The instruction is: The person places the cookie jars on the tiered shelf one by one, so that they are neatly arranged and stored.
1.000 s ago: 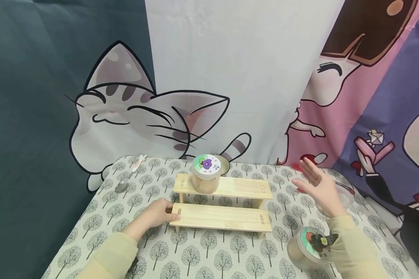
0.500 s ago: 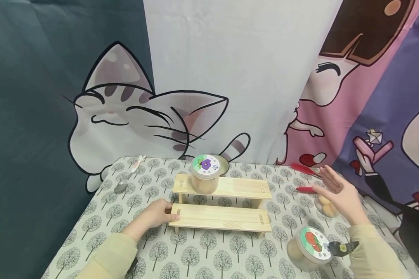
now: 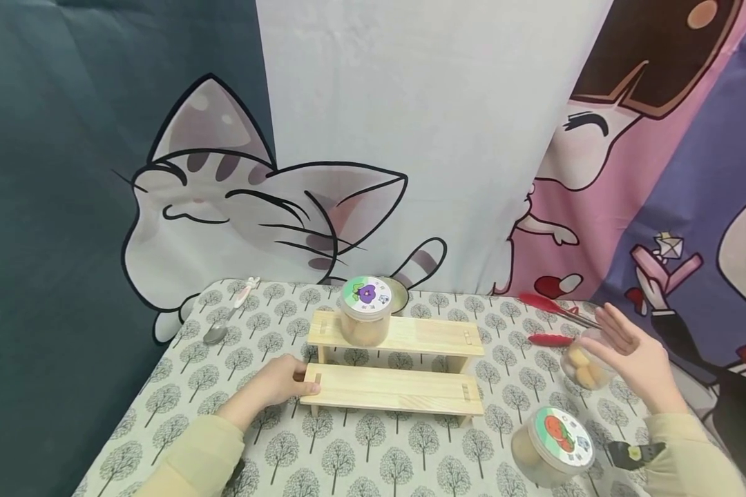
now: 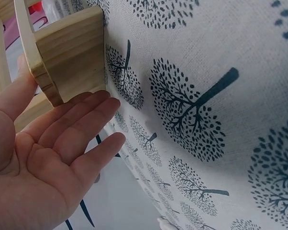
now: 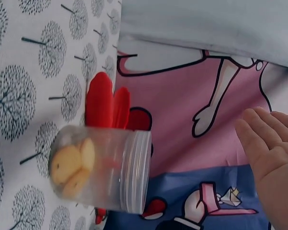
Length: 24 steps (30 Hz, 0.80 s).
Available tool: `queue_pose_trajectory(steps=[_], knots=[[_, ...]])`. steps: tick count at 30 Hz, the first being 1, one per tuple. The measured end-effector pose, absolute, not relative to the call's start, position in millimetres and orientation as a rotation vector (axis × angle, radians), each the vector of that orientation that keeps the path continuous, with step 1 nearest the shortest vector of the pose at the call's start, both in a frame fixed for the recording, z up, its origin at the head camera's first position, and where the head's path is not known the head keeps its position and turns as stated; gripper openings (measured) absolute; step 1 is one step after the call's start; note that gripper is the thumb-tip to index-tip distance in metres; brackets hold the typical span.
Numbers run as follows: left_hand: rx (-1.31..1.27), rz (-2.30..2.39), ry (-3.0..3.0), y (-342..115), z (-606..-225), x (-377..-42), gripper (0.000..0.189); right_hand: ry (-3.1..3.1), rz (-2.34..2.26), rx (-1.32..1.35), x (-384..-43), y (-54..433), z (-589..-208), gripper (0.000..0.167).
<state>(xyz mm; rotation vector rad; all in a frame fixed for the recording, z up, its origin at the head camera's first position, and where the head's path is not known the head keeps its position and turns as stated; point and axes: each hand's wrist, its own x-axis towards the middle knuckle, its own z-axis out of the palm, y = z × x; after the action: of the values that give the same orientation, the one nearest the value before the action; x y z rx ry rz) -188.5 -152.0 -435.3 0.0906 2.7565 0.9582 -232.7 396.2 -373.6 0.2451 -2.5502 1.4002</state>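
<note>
A two-step wooden shelf (image 3: 391, 388) stands in the middle of the table. My left hand (image 3: 280, 379) holds the left end of its lower step, thumb on top and fingers beneath, as the left wrist view shows too. On the upper step, toward the left, sits a lidded clear jar (image 3: 367, 310) with a purple flower label. My right hand (image 3: 640, 355) is raised with its fingers extended, over the right side of the table. Near it stands a clear jar (image 5: 98, 167) holding several yellow pieces, partly covered by the hand in the head view.
Red-tipped tongs (image 3: 550, 340) lie at the back right, behind the jar. A second lidded jar (image 3: 553, 445), with a red fruit label, stands at the front right. A spoon (image 3: 216, 334) lies at the back left. A printed curtain (image 3: 460, 138) hangs behind the table.
My right hand has moved to the right and slightly down, uncovering the tongs, part of the clear jar and the red-labelled jar. The left hand keeps its place on the shelf.
</note>
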Motion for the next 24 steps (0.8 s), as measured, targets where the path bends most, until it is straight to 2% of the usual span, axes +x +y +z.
queue_pose_trajectory(steps=[12, 24], knots=[[0.085, 0.981, 2.749, -151.5, -433.9, -187.7, 0.032, -2.495, 1.566, 0.21, -231.5, 416.6, -381.9, 0.076], [0.076, 0.942, 2.759, -151.1, -432.2, -188.3, 0.036, -2.44, 1.645, 0.043, -232.6, 430.7, -388.4, 0.073]])
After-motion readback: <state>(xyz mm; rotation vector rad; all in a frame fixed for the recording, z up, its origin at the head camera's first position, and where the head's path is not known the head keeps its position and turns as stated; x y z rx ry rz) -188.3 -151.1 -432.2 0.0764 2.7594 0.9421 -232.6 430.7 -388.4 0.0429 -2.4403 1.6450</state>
